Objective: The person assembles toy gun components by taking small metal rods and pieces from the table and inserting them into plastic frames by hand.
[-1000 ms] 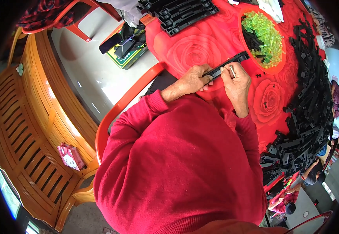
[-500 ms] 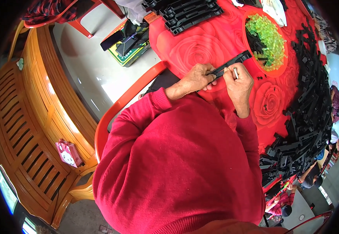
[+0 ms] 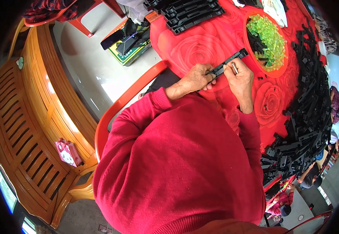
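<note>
My left hand (image 3: 197,79) pinches the near end of a long black plastic strip (image 3: 236,56), which slants up and to the right over the red tablecloth. Against the strip's middle presses my right hand (image 3: 241,81), fingers closed round a slim pale rod-like tool (image 3: 234,68). The tool's tip is hidden by my fingers. Just beyond the strip's far end stands a red-orange bowl (image 3: 277,73) holding translucent yellow-green pieces (image 3: 269,33) and some small black parts (image 3: 256,43).
Long black parts (image 3: 193,16) are stacked at the table's far side. A big heap of black strips (image 3: 306,117) covers the right side. Left of me are a red chair arm (image 3: 126,93), a green-yellow box (image 3: 132,56) and a wooden bench (image 3: 29,128). Other people sit at far right.
The black strip has tilted and shifted slightly in my hands, its far end now a little lower and more to the left. My right hand has turned slightly; the tool leans differently.
</note>
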`<action>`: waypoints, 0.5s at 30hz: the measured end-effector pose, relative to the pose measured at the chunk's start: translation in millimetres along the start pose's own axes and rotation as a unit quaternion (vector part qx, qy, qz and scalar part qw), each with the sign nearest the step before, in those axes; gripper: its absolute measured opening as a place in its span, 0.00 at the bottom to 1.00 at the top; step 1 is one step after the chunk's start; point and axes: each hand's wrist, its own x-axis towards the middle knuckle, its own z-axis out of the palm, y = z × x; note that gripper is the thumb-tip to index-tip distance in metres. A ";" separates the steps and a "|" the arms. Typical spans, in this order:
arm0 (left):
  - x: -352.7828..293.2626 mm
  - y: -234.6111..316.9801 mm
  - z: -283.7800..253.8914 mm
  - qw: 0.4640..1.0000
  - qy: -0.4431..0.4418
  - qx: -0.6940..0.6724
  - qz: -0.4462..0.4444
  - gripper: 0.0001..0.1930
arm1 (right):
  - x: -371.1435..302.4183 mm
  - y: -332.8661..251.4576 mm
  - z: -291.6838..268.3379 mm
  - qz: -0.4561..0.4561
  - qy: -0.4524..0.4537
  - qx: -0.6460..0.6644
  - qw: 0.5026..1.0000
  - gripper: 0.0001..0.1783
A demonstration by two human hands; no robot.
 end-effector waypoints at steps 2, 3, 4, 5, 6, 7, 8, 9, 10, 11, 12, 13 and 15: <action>1.6 -3.5 0.1 1.000 0.005 -0.001 0.010 0.07 | 0.6 0.3 -0.3 0.004 -0.003 0.002 1.000 0.07; 2.1 -5.6 0.1 1.000 0.010 -0.002 0.018 0.07 | 0.4 0.6 -0.1 0.009 -0.006 0.005 1.000 0.08; 2.6 -6.6 -0.1 1.000 0.010 -0.001 0.018 0.07 | 0.2 1.1 0.0 0.009 -0.006 0.006 1.000 0.08; 3.0 -7.3 -0.3 1.000 0.009 -0.001 0.018 0.08 | 0.0 1.8 -0.1 0.007 -0.008 0.009 1.000 0.08; 3.3 -7.5 -0.2 1.000 0.008 0.000 0.017 0.08 | 0.1 2.5 -0.4 0.004 -0.009 0.013 1.000 0.08; 2.9 -6.9 -0.4 1.000 0.009 -0.001 0.017 0.08 | 0.3 3.0 -0.5 0.004 -0.009 0.013 1.000 0.08; 2.1 -5.4 -0.9 1.000 0.002 0.007 0.010 0.07 | 0.6 3.4 -0.4 0.007 -0.015 0.016 1.000 0.08; 1.2 -4.2 -1.4 1.000 -0.004 0.015 0.003 0.07 | 1.3 3.5 -0.4 0.009 -0.020 0.019 1.000 0.08; 1.0 -4.1 -1.0 1.000 -0.003 0.015 0.003 0.07 | 1.9 6.3 -0.8 0.008 -0.021 0.019 1.000 0.08; 1.3 -4.3 0.0 1.000 -0.001 0.010 0.002 0.07 | 2.2 11.1 -1.4 0.025 -0.029 0.033 0.999 0.08; 1.4 -4.6 0.4 1.000 0.002 0.005 0.000 0.07 | 2.9 11.5 -0.9 0.043 -0.037 0.047 0.997 0.08; 1.6 -4.4 0.7 1.000 0.003 0.005 0.000 0.07 | 3.3 10.1 -1.2 0.042 -0.037 0.047 0.997 0.08; 2.2 -4.0 1.7 1.000 0.006 0.017 -0.003 0.07 | 3.7 4.5 -3.2 0.033 -0.039 0.023 0.998 0.08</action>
